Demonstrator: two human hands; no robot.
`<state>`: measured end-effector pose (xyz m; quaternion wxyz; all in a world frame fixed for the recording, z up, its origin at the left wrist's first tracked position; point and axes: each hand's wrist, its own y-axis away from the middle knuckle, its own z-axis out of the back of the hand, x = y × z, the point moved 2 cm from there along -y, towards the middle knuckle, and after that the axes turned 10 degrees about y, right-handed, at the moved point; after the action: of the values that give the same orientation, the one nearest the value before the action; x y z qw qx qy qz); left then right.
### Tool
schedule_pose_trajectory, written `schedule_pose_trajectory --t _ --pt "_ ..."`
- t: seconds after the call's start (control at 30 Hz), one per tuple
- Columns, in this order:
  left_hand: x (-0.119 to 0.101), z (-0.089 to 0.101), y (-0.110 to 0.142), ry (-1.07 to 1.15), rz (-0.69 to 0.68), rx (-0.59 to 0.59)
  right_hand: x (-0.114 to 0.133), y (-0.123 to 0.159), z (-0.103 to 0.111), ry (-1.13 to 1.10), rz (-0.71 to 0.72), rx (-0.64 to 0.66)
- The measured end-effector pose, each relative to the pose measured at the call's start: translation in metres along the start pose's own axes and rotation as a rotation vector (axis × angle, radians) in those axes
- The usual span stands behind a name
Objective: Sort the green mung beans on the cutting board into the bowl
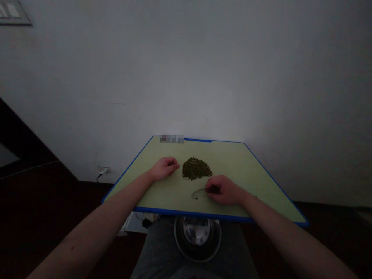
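A heap of small dark green grains lies on the pale green folding table top with a blue rim. Just left of the heap, my left hand rests with fingers curled and thumb against the forefinger; whether anything is between them is hidden. My right hand is closed at the heap's near right side. From its fingers a thin, see-through curved piece reaches left over the table; its exact kind is unclear. A few loose grains lie at its tip.
Below the table's near edge, a shiny metal bowl sits at my lap between the legs. A pale wall stands right behind the table. A plug in a wall socket is at the left, and white items lie under the table.
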<state>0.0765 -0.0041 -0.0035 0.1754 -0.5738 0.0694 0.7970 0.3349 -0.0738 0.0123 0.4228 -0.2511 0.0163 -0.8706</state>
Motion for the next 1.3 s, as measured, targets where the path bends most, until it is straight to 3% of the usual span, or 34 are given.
schedule_pose_trajectory --t 0.7,1.3 --pt "0.0003 0.0008 0.0003 0.009 -0.004 -0.009 0.0044 0.0081 -0.0043 -0.194 0.022 0.191" --pt "-0.0016 0.0004 0.0006 0.003 -0.002 0.001 0.0069 0.0085 -0.0016 -0.162 0.017 0.179"
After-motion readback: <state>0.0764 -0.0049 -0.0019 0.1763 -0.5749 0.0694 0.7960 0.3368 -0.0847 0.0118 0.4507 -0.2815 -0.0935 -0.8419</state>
